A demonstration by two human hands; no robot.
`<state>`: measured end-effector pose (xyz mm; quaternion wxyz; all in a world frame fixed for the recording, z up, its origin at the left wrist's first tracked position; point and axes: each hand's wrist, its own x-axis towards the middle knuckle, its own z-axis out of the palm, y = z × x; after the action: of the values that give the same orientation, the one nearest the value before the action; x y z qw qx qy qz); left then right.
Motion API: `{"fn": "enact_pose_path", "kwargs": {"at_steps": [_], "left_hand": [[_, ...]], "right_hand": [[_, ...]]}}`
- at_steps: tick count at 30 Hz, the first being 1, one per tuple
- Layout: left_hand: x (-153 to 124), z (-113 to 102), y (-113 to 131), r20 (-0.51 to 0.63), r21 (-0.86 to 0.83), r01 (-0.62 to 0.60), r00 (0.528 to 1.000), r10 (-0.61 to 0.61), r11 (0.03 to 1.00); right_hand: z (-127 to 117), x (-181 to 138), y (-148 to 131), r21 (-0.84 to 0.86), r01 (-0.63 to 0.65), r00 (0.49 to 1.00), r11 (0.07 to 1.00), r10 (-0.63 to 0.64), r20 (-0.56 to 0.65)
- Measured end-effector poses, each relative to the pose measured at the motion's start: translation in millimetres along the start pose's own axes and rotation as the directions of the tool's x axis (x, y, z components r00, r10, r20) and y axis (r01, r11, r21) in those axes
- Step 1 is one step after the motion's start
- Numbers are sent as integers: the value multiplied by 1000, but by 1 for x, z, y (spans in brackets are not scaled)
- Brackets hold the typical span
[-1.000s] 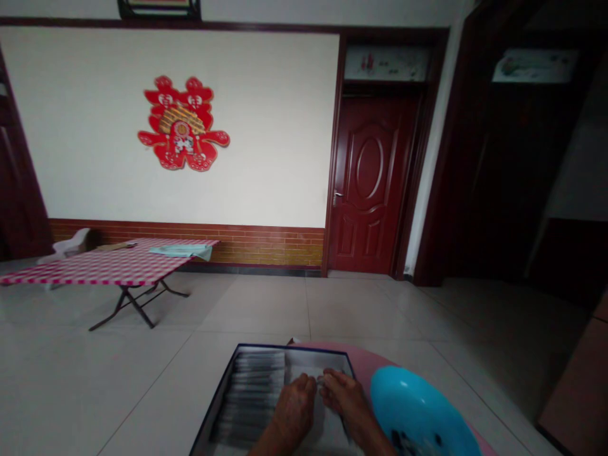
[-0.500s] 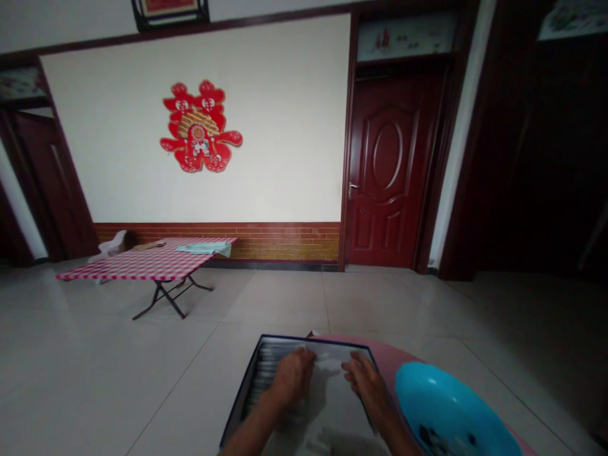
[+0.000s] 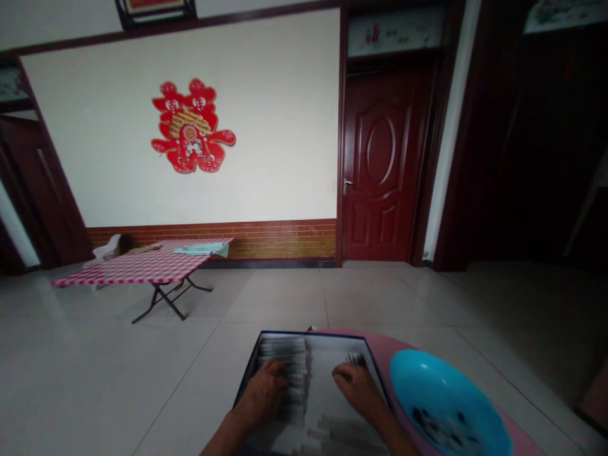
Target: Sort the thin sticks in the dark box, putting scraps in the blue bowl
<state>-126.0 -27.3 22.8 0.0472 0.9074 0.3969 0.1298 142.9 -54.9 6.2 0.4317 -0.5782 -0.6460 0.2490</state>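
Observation:
A shallow open box with a dark blue rim (image 3: pixel 304 334) lies in front of me on a round pink tabletop (image 3: pixel 394 356). Along its left side runs a tall row of thin grey-and-white sheets or strips (image 3: pixel 284 349). My left hand (image 3: pixel 263 392) rests on that row with its fingers curled, and it is unclear whether they grip anything. My right hand (image 3: pixel 356 387) lies over the pale right half of the box, just below a small dark pile (image 3: pixel 356 360). A bright blue plastic basin (image 3: pixel 441 399), with dark items in its bottom, sits to the right of my right hand.
Tiled floor surrounds the pink tabletop. Farther off stands a folding table with a red-and-white checked cloth (image 3: pixel 142 269), holding a pale green folded cloth (image 3: pixel 202 250). A white chair (image 3: pixel 111 247) stands behind it. A red door (image 3: pixel 382 164) stands in the back wall.
My left hand has moved left onto the row of strips, farther from my right hand. A small dark pile now shows near my right hand. The view has shifted slightly.

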Motion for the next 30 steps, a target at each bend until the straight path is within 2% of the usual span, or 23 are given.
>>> {"fn": "enact_pose_path", "kwargs": {"at_steps": [6, 10, 19, 23, 27, 30], "left_hand": [[-4, 2, -2, 9, -22, 22, 1000, -22, 1000], [-6, 3, -1, 13, -30, 38, 999, -38, 999], [-8, -1, 1, -11, -60, 35, 999, -36, 998], [-9, 3, -2, -50, -58, -1, 999, -2, 998], [-6, 5, -4, -121, -57, -42, 992, 35, 997], [0, 6, 0, -173, -77, -81, 983, 67, 994]], "right_hand": [[1, -14, -16, -33, 79, 976, 996, -71, 206], [2, -21, -18, -70, 109, 953, 992, -84, 290], [1, -29, -28, -235, 126, 927, 964, -30, 374], [0, -31, -35, -259, 104, 931, 960, -2, 364], [0, -29, -35, -360, 50, 899, 931, 116, 423], [2, -25, -27, -365, 53, 906, 930, 108, 409]]}}
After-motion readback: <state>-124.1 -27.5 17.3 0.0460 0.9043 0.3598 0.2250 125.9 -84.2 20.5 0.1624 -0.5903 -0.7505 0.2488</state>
